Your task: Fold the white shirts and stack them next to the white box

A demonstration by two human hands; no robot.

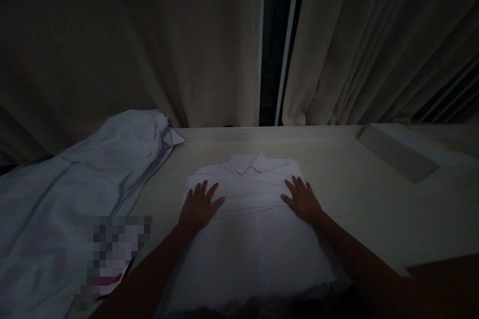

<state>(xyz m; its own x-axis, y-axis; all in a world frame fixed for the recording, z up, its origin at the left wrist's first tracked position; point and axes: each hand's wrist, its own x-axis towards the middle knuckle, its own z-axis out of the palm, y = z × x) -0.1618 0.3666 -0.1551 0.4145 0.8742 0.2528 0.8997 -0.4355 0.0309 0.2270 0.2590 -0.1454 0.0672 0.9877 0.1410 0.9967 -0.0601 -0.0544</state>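
Observation:
A white collared shirt [239, 244] lies front side up on the pale table [337, 154], its collar pointing away from me and its lower part reaching the near edge. Across its chest run crosswise creases, with buttons down the middle. My left hand [200, 205] rests flat on the left chest area, fingers spread. On the opposite side, my right hand [301, 198] is likewise laid flat with fingers apart. Neither hand grips the cloth. The sleeves are not visible from here.
Pale crumpled cloth [75, 184] is heaped along the left side. A pixelated patch [116, 254] covers an item beside it. At the far right lies a white box-like object [404, 149]. Beige curtains [209, 50] hang behind the table, with a dark window gap [275, 50] between them.

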